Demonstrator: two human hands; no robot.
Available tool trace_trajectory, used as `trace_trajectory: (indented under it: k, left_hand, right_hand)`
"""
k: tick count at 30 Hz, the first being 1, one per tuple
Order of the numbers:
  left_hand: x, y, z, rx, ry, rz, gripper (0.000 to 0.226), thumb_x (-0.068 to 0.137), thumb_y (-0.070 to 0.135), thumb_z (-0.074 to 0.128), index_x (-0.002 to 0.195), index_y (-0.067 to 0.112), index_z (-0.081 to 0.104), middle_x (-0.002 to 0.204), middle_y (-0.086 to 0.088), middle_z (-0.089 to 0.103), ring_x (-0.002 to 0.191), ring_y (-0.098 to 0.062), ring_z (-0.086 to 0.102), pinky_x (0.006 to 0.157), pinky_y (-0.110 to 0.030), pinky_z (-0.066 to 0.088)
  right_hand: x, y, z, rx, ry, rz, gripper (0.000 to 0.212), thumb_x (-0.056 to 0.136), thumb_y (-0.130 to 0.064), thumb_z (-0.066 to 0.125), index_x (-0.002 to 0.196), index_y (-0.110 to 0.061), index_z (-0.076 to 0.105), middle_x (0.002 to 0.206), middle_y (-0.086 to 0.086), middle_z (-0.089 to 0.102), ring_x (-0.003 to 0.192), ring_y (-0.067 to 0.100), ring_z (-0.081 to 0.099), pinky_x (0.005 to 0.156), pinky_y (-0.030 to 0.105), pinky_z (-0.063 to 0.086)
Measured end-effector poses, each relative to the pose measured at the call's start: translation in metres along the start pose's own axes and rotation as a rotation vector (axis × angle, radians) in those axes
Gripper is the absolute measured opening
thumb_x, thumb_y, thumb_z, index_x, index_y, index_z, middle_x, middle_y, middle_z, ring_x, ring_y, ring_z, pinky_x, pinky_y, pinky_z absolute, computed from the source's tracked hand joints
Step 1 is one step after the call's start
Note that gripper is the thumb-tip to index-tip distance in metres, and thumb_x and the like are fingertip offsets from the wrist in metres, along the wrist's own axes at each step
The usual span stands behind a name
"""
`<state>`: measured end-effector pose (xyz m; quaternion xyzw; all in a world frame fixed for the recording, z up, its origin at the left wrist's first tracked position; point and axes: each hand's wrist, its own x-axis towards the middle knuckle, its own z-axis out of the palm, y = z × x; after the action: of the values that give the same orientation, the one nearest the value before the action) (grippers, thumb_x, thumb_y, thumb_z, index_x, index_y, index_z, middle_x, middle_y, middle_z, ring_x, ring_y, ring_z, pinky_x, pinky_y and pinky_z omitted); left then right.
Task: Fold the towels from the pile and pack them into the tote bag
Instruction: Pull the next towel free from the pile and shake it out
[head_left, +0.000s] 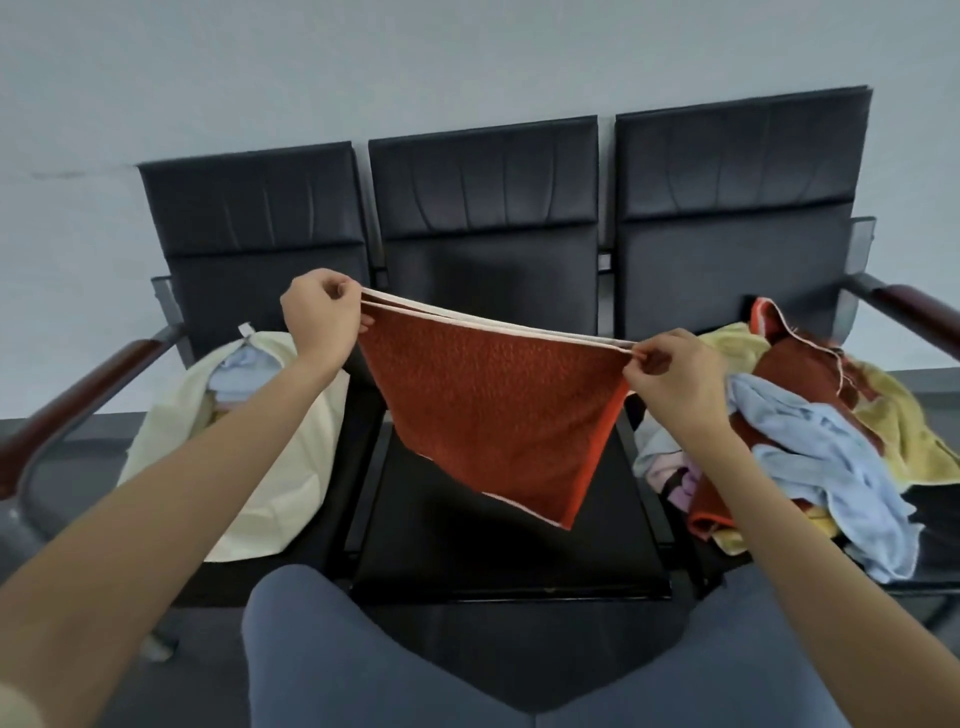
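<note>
In the head view, the person stands or sits facing a row of three black seats set against a pale wall. The left hand (323, 312) and the right hand (670, 371) hold a rust-red towel (493, 410) in the air above the middle seat (498, 551). The fingers of each hand are curled and pinch one end of the towel's upper edge, where two pale hems run side by side, so the towel appears already doubled once. It hangs slanted, with its lowest corner pointing down toward the front of the middle seat; whether that corner touches the seat cannot be told.

On the left seat lies the cream tote bag (270, 467), its mouth toward the backrest, with light blue fabric (244, 369) showing inside. On the right seat lies the pile of towels (810, 447): light blue, yellow, dark red and pinkish pieces tumbled together, reaching the seat's front edge. The person's grey-clad knees (322, 649) show at the bottom.

The step in hand looks like the folding of this one towel, midway through. The next move likely calls for bringing the two hands together to halve it again, or laying it flat on the middle seat to square the edges, keeping the hems aligned, before carrying it left to the tote bag.
</note>
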<state>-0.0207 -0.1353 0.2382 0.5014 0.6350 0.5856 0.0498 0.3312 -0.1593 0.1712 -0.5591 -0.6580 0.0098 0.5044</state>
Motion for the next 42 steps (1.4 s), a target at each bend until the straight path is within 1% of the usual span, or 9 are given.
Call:
trace_trajectory:
  k: [9, 12, 15, 22, 26, 31, 34, 36, 42]
  left_hand:
    - [0.002, -0.028, 0.014, 0.048, -0.108, -0.065, 0.02, 0.093, 0.006, 0.049, 0.081, 0.002, 0.064, 0.068, -0.012, 0.068, 0.053, -0.02, 0.07, 0.056, -0.038, 0.06]
    - [0.008, -0.039, 0.03, 0.116, -0.178, -0.094, 0.022, 0.096, 0.008, 0.044, 0.085, 0.003, 0.062, 0.071, -0.01, 0.068, 0.057, -0.02, 0.07, 0.063, -0.04, 0.061]
    - [0.024, -0.041, 0.046, 0.128, -0.244, -0.122, 0.024, 0.098, 0.01, 0.039, 0.09, 0.004, 0.06, 0.086, -0.015, 0.069, 0.069, -0.022, 0.07, 0.073, -0.041, 0.06]
    - [0.04, -0.029, 0.065, 0.118, -0.064, -0.002, 0.028, 0.098, 0.006, 0.033, 0.099, -0.001, 0.061, 0.099, -0.006, 0.064, 0.09, -0.013, 0.055, 0.072, -0.011, 0.035]
    - [0.013, -0.074, 0.061, 0.065, -0.076, -0.09, 0.028, 0.096, 0.009, 0.034, 0.094, 0.005, 0.061, 0.099, -0.007, 0.067, 0.09, -0.017, 0.06, 0.081, -0.028, 0.048]
    - [-0.067, -0.165, 0.049, 0.196, -0.387, -0.192, 0.026, 0.094, 0.002, 0.04, 0.086, 0.011, 0.064, 0.097, -0.004, 0.066, 0.091, -0.015, 0.059, 0.076, -0.019, 0.04]
    - [-0.111, -0.223, 0.04, 0.308, -0.636, -0.273, 0.028, 0.091, -0.004, 0.044, 0.081, 0.014, 0.064, 0.103, -0.012, 0.07, 0.094, -0.026, 0.065, 0.085, -0.034, 0.05]
    - [-0.135, -0.241, 0.031, 0.397, -0.76, -0.322, 0.026, 0.092, -0.004, 0.044, 0.088, 0.005, 0.068, 0.101, -0.012, 0.07, 0.091, -0.023, 0.063, 0.08, -0.029, 0.045]
    - [-0.162, -0.245, 0.02, 0.881, -1.174, -0.059, 0.012, 0.081, 0.01, 0.055, 0.082, 0.017, 0.065, 0.102, -0.005, 0.057, 0.099, -0.025, 0.055, 0.082, -0.034, 0.044]
  right_hand:
    - [0.007, 0.016, 0.016, 0.055, -0.137, 0.144, 0.013, 0.072, 0.0, 0.063, 0.083, -0.007, 0.067, 0.07, 0.002, 0.065, 0.059, 0.014, 0.058, 0.057, 0.013, 0.044]
    - [0.021, 0.024, 0.032, 0.02, -0.168, 0.174, 0.009, 0.071, -0.003, 0.061, 0.078, -0.008, 0.064, 0.072, 0.005, 0.066, 0.064, 0.021, 0.062, 0.062, 0.03, 0.05]
    - [0.049, 0.032, 0.043, 0.007, -0.164, 0.204, 0.009, 0.072, -0.003, 0.063, 0.08, -0.004, 0.063, 0.075, 0.008, 0.066, 0.072, 0.025, 0.064, 0.065, 0.029, 0.047]
    - [0.075, 0.02, 0.045, 0.212, -0.005, 0.137, 0.014, 0.078, 0.0, 0.06, 0.087, -0.011, 0.06, 0.084, 0.0, 0.066, 0.071, 0.003, 0.06, 0.069, 0.008, 0.045]
    - [0.033, 0.034, 0.056, 0.257, -0.054, 0.092, 0.016, 0.081, -0.001, 0.061, 0.09, -0.014, 0.059, 0.088, 0.0, 0.067, 0.077, 0.006, 0.062, 0.072, 0.016, 0.049]
    - [-0.06, 0.078, 0.091, 0.183, -0.243, 0.233, 0.017, 0.078, 0.003, 0.062, 0.088, -0.011, 0.058, 0.084, 0.006, 0.066, 0.074, 0.01, 0.059, 0.068, 0.023, 0.047]
    - [-0.112, 0.094, 0.103, 0.128, -0.436, 0.294, 0.024, 0.075, 0.009, 0.063, 0.08, -0.014, 0.055, 0.069, -0.004, 0.058, 0.066, -0.004, 0.056, 0.062, 0.006, 0.04]
    - [-0.137, 0.1, 0.107, 0.106, -0.539, 0.331, 0.026, 0.074, 0.009, 0.064, 0.076, -0.015, 0.054, 0.064, -0.005, 0.057, 0.061, -0.003, 0.055, 0.058, 0.004, 0.038]
    - [-0.164, 0.106, 0.109, 0.185, -0.602, 0.409, 0.028, 0.074, 0.01, 0.064, 0.083, -0.016, 0.061, 0.074, 0.001, 0.065, 0.069, 0.012, 0.06, 0.06, 0.01, 0.045]
